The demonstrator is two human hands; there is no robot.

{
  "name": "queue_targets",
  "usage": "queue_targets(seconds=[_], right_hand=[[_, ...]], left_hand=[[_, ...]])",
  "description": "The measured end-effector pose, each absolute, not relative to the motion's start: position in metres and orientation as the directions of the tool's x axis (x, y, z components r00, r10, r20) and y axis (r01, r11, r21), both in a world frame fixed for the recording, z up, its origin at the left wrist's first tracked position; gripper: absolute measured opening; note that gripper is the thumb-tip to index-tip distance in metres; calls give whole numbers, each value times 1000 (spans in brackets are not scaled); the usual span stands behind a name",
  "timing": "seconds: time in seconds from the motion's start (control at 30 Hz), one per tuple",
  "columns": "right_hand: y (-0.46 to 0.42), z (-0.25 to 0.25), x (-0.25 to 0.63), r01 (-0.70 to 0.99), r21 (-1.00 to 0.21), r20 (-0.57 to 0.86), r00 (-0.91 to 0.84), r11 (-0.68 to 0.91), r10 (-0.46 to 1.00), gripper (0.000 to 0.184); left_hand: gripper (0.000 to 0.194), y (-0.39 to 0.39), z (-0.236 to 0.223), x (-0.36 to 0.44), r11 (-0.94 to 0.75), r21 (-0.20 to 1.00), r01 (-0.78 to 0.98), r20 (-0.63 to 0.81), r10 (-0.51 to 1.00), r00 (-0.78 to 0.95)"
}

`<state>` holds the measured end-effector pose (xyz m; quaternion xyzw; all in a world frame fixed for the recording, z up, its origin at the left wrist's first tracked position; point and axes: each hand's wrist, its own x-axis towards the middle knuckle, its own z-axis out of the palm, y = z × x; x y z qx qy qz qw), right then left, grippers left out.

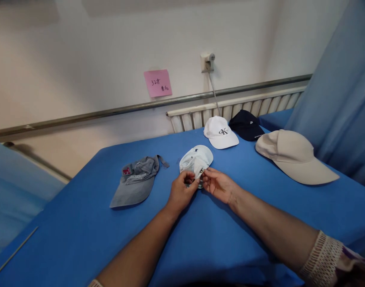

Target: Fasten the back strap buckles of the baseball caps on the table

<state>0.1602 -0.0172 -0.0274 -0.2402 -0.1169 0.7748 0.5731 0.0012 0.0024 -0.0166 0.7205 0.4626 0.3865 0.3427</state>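
A pale, light-coloured baseball cap (188,160) lies on the blue-covered table, its brim pointing away from me. My left hand (183,189) pinches the strap end at the back of this cap. From the right, my right hand (217,184) grips the same back part, where a small metal buckle seems to show between my fingers. The exact hold of the fingertips is partly hidden. To the left rests a grey cap (137,179) with a red patch and a loose strap. A white cap (220,132) with black letters sits just behind the pale one.
Behind and right are a dark navy cap (246,124) and a large beige cap (294,155). The blue table cover (89,231) reaches toward a radiator (197,119) and a metal rail (134,107). Blue curtains (346,91) hang at both sides. A pink note (157,83) is on the wall.
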Motion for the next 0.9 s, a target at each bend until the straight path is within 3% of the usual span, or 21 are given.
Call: queue_targets(seconds=[0.17, 0.3, 0.43, 0.53, 0.67, 0.77, 0.9], right_hand=[[-20, -23, 160, -823, -530, -103, -175, -202, 979, 27], [-21, -21, 157, -806, -573, -94, -118, -151, 989, 25], [-20, -25, 157, -796, -576, -148, -118, -183, 982, 18], [-20, -30, 157, -795, -549, -267, -127, -259, 955, 14], [-20, -35, 153, -755, -596, -406, -10, -273, 914, 14], [-17, -38, 149, -604, -778, -365, 209, -173, 907, 21], [-12, -37, 151, -179, -982, -24, 406, 54, 914, 20]], left_hand=[[26, 1, -13, 3, -306, 896, 322, 223, 937, 269], [26, -1, -12, 2, -320, 892, 320, 248, 938, 244], [26, -1, -15, 2, -339, 877, 341, 272, 935, 230], [25, -1, -19, 2, -350, 858, 376, 280, 932, 229], [24, 0, -24, 5, -359, 815, 455, 266, 929, 258], [27, -2, -25, 10, -360, 794, 489, 271, 931, 246], [31, -5, -26, 16, -360, 802, 476, 283, 932, 227]])
